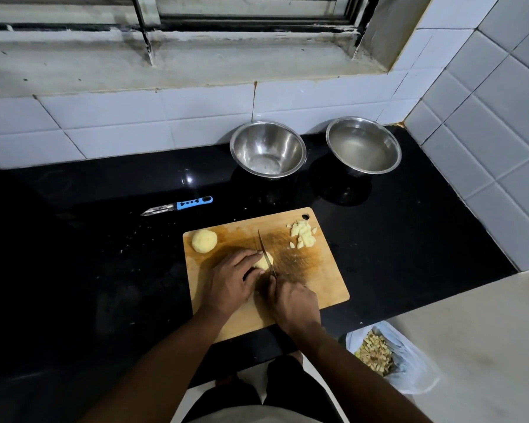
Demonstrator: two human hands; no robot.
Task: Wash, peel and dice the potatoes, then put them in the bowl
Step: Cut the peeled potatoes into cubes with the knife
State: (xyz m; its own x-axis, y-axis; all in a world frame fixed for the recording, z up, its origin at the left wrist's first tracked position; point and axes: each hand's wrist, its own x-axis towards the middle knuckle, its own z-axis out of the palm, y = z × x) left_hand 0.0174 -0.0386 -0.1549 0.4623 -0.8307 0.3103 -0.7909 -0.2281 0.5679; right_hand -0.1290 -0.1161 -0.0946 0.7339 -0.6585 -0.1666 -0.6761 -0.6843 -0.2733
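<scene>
On the middle of the wooden cutting board [318, 279], the left hand [229, 283] curls its fingers over a peeled potato piece [261, 263], pinning it to the wood, while the right hand [293, 303] grips the handle of a knife [266, 257], the handle itself hidden inside the fist. The blade stands on edge, its tip toward the board's far edge, and rests against the potato piece just beside the left fingertips. At the board's far-left corner lies a whole peeled potato [204, 241], apart from the hands. Near the far-right corner, beside the board's hanging hole, sits a small heap of potato cubes [303, 235]. The board lies on a black countertop [104, 270]. Off the board's far-left side a peeler [177, 205] with a blue handle lies flat on the counter. Along the counter's back edge, against the white tiled wall, stand two steel bowls: the left bowl [268, 149], holding no potato, and the right bowl [363, 145], which seems to hold water. Past the counter's near-right corner, a plastic bag [409, 364] holds potato peelings [374, 352].
</scene>
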